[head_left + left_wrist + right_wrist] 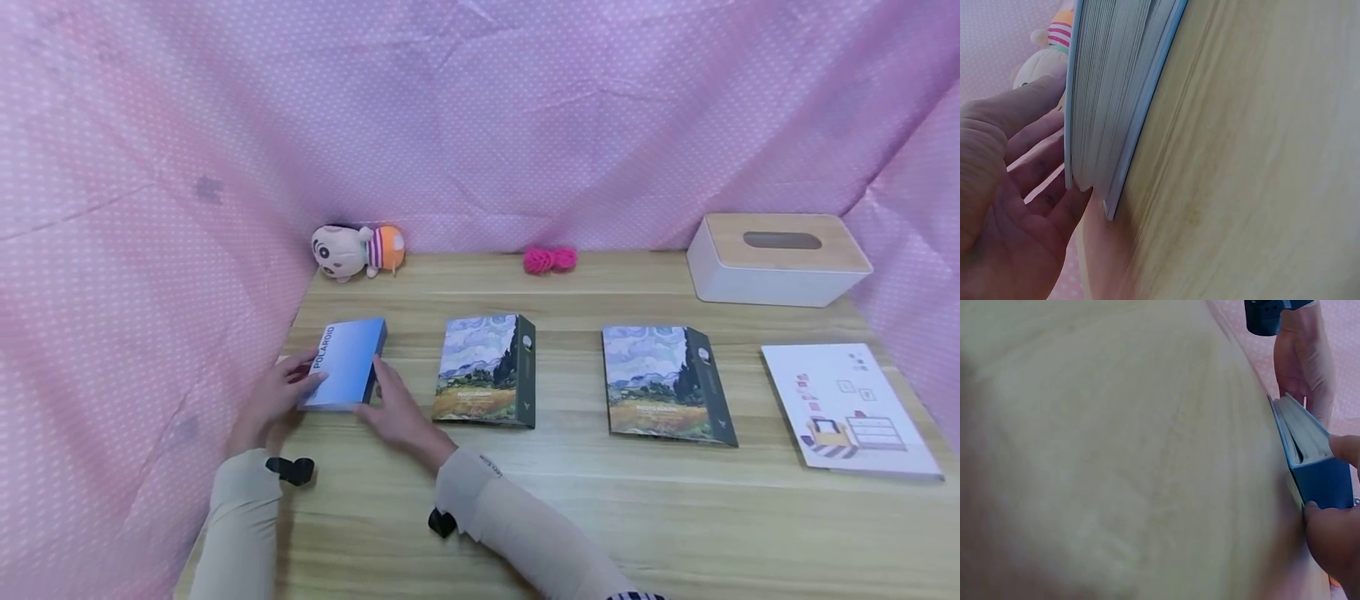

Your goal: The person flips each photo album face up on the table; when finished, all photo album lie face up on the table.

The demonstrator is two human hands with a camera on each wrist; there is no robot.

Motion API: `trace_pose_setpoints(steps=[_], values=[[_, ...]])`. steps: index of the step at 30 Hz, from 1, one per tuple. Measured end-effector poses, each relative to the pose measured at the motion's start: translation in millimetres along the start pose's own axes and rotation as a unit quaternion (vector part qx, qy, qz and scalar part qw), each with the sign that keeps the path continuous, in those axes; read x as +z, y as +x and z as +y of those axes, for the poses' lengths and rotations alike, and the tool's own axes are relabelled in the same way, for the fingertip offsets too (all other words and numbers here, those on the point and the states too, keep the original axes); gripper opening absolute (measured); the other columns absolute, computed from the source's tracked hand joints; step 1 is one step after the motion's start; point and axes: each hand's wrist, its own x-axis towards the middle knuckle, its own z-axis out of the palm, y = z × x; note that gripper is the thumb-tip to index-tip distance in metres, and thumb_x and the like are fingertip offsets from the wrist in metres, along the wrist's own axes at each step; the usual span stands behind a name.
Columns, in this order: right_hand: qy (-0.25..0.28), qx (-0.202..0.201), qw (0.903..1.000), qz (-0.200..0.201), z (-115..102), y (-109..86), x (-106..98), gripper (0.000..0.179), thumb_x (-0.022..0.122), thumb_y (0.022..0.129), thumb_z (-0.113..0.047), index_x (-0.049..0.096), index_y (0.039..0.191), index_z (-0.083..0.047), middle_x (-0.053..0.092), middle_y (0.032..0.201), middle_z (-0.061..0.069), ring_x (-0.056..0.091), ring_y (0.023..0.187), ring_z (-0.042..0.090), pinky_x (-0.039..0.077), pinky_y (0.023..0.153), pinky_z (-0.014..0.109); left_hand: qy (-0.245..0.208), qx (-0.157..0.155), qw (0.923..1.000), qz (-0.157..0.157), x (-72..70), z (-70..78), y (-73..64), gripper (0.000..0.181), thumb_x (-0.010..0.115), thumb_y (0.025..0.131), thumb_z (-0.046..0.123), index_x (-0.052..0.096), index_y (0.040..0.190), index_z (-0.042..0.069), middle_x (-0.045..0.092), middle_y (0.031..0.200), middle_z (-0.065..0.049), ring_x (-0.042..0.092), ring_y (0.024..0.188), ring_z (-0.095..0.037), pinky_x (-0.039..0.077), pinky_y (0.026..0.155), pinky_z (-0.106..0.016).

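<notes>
Gripping the blue book [348, 362] at its left edge, the left hand [281, 387] is laying its thumb along the cover while its partly bent fingers are reaching round by the page edges. On the other side the right hand [396, 412] is holding the spine near its lower corner, thumb and fingers standing only a book's thickness apart. The book is sitting at the left end of the wooden table [360, 508], its "POLAROID" lettering facing up — whether its underside is fully touching the wood, I cannot tell.

To the right, 2 matching landscape-covered binders [480, 367] are lying side by side with a gap between them, their dark spines facing right. Beyond these, a white illustrated book [855, 408] is resting at a slant near the right edge. Along the back, a plush toy [348, 252] in stripes and orange is lying on its side behind the blue book, a pink yarn bundle [550, 260] is resting near the middle, and a white tissue box [780, 287] with a wooden lid is standing on the right — a pink dotted cloth [487, 125] is hanging behind everything.
</notes>
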Motion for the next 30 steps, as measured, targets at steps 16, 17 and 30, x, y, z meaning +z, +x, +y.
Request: trace_pose_setpoints(steps=[16, 17, 30], values=[[0.091, -0.05, 0.994, 0.034, -12, 1.0, -3, 0.08, 0.065, 0.091, -0.032, 0.015, 0.153, -0.03, 0.009, 0.161, 0.003, 0.024, 0.144, 0.019, 0.034, 0.11, 0.025, -0.02, 0.001, 0.9996, -0.022, 2.4, 10.3, 2.2, 0.087, 0.054, 0.085, 0.066, 0.025, 0.153, 0.02, 0.028, 0.154, -0.02, 0.028, 0.139, -0.042, 0.029, 0.108, -0.061], [0.094, -0.052, 0.9936, 0.036, -15, 0.9, -4, 0.08, 0.066, 0.091, -0.031, 0.016, 0.153, -0.03, 0.01, 0.161, 0.002, 0.025, 0.144, 0.019, 0.034, 0.11, 0.025, -0.022, 0.007, 0.9994, -0.025, 2.5, 10.8, 2.6, 0.087, 0.054, 0.085, 0.065, 0.025, 0.153, 0.019, 0.027, 0.154, -0.02, 0.028, 0.139, -0.042, 0.029, 0.108, -0.062], [0.204, -0.026, 0.9768, 0.059, -29, 2.5, -11, 0.087, 0.07, 0.086, -0.035, 0.019, 0.154, -0.019, 0.02, 0.159, -0.001, 0.033, 0.14, 0.016, 0.036, 0.109, 0.025, -0.117, 0.062, 0.9888, -0.069, 5.6, 20.7, 5.5, 0.081, 0.052, 0.091, 0.057, 0.022, 0.153, 0.015, 0.023, 0.157, -0.017, 0.027, 0.139, -0.042, 0.029, 0.11, -0.061]])
